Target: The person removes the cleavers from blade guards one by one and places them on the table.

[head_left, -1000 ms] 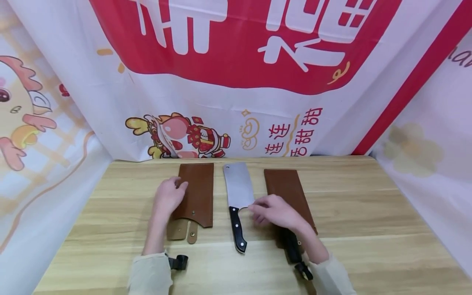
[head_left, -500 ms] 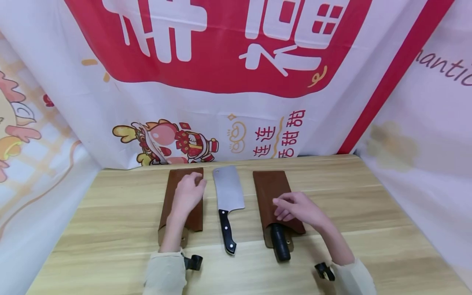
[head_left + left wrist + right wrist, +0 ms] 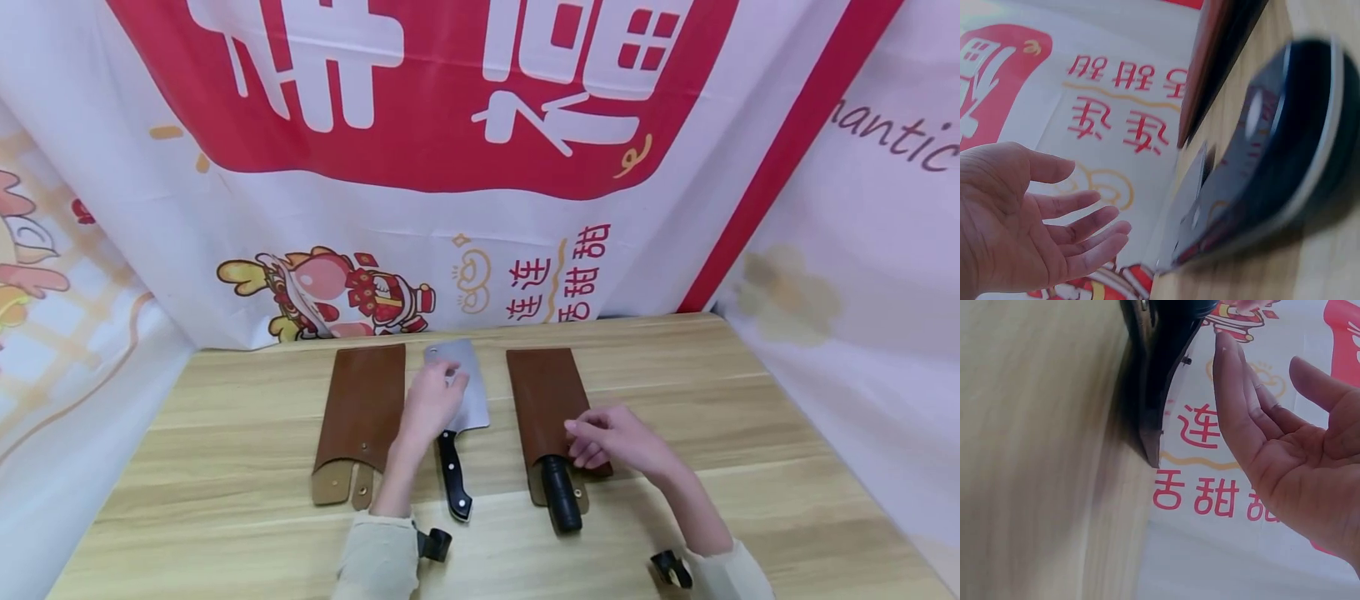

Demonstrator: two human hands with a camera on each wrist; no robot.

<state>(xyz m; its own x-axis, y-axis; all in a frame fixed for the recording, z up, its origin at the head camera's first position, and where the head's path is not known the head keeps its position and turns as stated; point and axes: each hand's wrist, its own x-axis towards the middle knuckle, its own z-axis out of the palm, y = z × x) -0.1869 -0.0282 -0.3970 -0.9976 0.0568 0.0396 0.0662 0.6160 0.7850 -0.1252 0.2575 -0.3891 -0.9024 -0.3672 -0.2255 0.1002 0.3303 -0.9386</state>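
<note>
A cleaver (image 3: 474,400) with a steel blade and a black riveted handle (image 3: 453,477) lies on the table, its handle toward me. Over its blade hovers my left hand (image 3: 435,402), fingers loosely bent and holding nothing; the left wrist view shows that hand (image 3: 1035,225) with its fingers apart. To the right, a brown leather sheath (image 3: 546,400) has a black knife handle (image 3: 561,496) sticking out of its near end. My right hand (image 3: 618,437) hangs above this sheath's right edge, relaxed and without anything in it. The blade inside the sheath is hidden.
Left of the cleaver lies a second brown leather sheath (image 3: 363,404) with an unfastened snap strap (image 3: 363,485). The wooden table (image 3: 247,467) ends at a printed cloth backdrop (image 3: 390,192), with cloth walls at both sides.
My left hand has moved right, from above the left sheath to above the cleaver blade. My right hand has shifted from beside the cleaver to the right sheath's edge. The view has turned slightly.
</note>
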